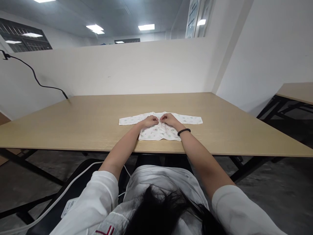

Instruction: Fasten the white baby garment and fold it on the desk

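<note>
A small white long-sleeved baby shirt [156, 133] with a faint print lies spread on the table [97, 130], its sleeves stretched out to both sides. My left hand [150, 121] rests on the upper chest, fingers pinched at the front middle line. Close beside it, my right hand [169, 119] pinches the fabric from the other side, a black bead bracelet [184, 131] on its wrist. The fingertips of both hands nearly meet over the shirt's centre. Whether a button or snap is between them is too small to tell.
A white partition [137, 68] rises behind the table's far edge. On the left a black gooseneck stand [36, 78] bends down to the tabletop. Another table [298, 93] stands to the right. A white cable [61, 192] runs past my left side.
</note>
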`<state>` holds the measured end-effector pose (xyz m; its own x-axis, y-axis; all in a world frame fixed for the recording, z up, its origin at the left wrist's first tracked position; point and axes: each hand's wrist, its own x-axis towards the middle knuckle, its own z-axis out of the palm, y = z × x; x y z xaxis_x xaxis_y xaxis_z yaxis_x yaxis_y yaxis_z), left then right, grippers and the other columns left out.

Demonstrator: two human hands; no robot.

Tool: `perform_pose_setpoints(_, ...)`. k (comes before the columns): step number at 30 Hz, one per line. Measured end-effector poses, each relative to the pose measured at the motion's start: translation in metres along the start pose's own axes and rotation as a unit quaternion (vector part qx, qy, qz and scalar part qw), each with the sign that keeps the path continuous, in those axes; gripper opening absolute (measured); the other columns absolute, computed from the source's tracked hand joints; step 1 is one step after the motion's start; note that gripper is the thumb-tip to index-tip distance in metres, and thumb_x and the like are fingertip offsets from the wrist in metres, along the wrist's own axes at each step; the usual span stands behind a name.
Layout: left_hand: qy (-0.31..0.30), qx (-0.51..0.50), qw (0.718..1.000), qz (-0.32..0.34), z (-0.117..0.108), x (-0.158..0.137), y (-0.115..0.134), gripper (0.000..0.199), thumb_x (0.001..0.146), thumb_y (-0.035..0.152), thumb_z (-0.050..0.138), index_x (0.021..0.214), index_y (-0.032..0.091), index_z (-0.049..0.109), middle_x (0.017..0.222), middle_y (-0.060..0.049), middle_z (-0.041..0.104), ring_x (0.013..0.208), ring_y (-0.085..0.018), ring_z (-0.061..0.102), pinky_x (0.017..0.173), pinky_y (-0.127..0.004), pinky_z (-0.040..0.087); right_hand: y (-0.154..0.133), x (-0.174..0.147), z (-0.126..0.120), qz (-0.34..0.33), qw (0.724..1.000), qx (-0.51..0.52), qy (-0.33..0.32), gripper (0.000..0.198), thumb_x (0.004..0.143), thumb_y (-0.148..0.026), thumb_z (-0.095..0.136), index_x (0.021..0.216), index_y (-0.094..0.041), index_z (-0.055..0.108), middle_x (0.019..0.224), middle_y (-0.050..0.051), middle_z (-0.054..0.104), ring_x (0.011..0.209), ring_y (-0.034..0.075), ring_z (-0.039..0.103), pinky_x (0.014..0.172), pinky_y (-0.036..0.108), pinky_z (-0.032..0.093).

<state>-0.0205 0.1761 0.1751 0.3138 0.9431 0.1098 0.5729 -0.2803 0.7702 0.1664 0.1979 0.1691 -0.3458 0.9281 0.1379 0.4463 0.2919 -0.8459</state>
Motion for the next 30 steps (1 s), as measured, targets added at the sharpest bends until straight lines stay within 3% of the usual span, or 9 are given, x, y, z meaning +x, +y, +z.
perform_pose_setpoints(4,0.001,0.016,1.0,0.021,0.001,0.001,-0.003,0.015,0.071,0.024,0.066,0.085,0.017,0.065,0.072,0.0,0.061,0.064,-0.015,0.053,0.059,-0.025,0.041,-0.001,-0.002,0.0,-0.009,1.0,-0.023,-0.015,0.014,0.069,-0.027,0.07,0.074,-0.013,0.068,0.069,0.001,0.065,0.061,0.012,0.051,0.058,0.024,0.037)
perform_pose_setpoints(9,0.024,0.061,0.998,0.027,0.002,0.004,-0.009,0.012,0.07,0.02,0.063,0.082,0.017,0.064,0.079,-0.002,0.064,0.072,-0.017,0.057,0.065,-0.026,0.044,-0.012,-0.01,0.003,-0.065,0.994,-0.092,0.017,0.029,0.069,-0.043,0.075,0.074,-0.017,0.065,0.077,0.001,0.062,0.069,0.014,0.052,0.061,0.024,0.037)
perform_pose_setpoints(13,0.026,0.105,0.993,0.055,-0.003,0.008,-0.012,0.014,0.074,0.02,0.056,0.083,0.016,0.066,0.086,-0.005,0.069,0.079,-0.02,0.061,0.071,-0.028,0.047,-0.02,-0.016,0.005,-0.059,0.982,-0.17,-0.058,0.044,0.066,-0.058,0.077,0.07,-0.019,0.057,0.069,-0.001,0.056,0.064,0.014,0.049,0.057,0.025,0.033)
perform_pose_setpoints(16,0.01,0.142,0.988,0.058,-0.007,0.008,-0.014,0.022,0.081,0.026,0.053,0.093,0.018,0.069,0.1,-0.007,0.072,0.092,-0.022,0.064,0.081,-0.03,0.049,-0.022,-0.016,0.006,-0.066,0.966,-0.244,-0.054,0.046,0.064,-0.056,0.08,0.066,-0.019,0.053,0.074,0.001,0.059,0.069,0.016,0.052,0.058,0.025,0.032)
perform_pose_setpoints(20,0.005,0.194,0.98,0.048,-0.007,0.006,-0.014,0.031,0.083,0.026,0.053,0.109,0.019,0.068,0.115,-0.009,0.07,0.104,-0.024,0.064,0.09,-0.031,0.048,-0.02,-0.014,0.006,-0.067,0.96,-0.268,-0.034,0.033,0.07,-0.044,0.077,0.075,-0.019,0.055,0.088,0.004,0.063,0.076,0.017,0.055,0.061,0.025,0.035)
perform_pose_setpoints(24,0.03,0.208,0.975,0.074,-0.006,0.004,-0.01,0.026,0.075,0.019,0.053,0.096,0.018,0.069,0.097,-0.007,0.073,0.091,-0.024,0.065,0.08,-0.031,0.049,-0.019,-0.014,0.008,-0.075,0.955,-0.286,-0.015,0.025,0.071,-0.035,0.074,0.08,-0.019,0.056,0.092,0.005,0.063,0.08,0.018,0.055,0.064,0.025,0.035)
perform_pose_setpoints(28,0.022,0.179,0.978,0.102,-0.007,0.002,-0.005,0.013,0.067,0.016,0.052,0.069,0.018,0.064,0.071,-0.003,0.068,0.069,-0.019,0.059,0.066,-0.029,0.045,-0.024,-0.016,0.012,-0.123,0.938,-0.323,-0.014,0.028,0.069,-0.038,0.072,0.067,-0.019,0.053,0.089,0.006,0.06,0.079,0.019,0.053,0.062,0.026,0.031)
perform_pose_setpoints(30,0.002,0.155,0.982,0.111,-0.007,0.001,-0.003,0.011,0.063,0.016,0.051,0.064,0.018,0.062,0.065,-0.001,0.064,0.063,-0.016,0.055,0.062,-0.027,0.042,-0.026,-0.017,0.013,-0.111,0.938,-0.327,-0.038,0.03,0.069,-0.039,0.071,0.062,-0.019,0.05,0.081,0.005,0.058,0.073,0.017,0.052,0.059,0.027,0.028)
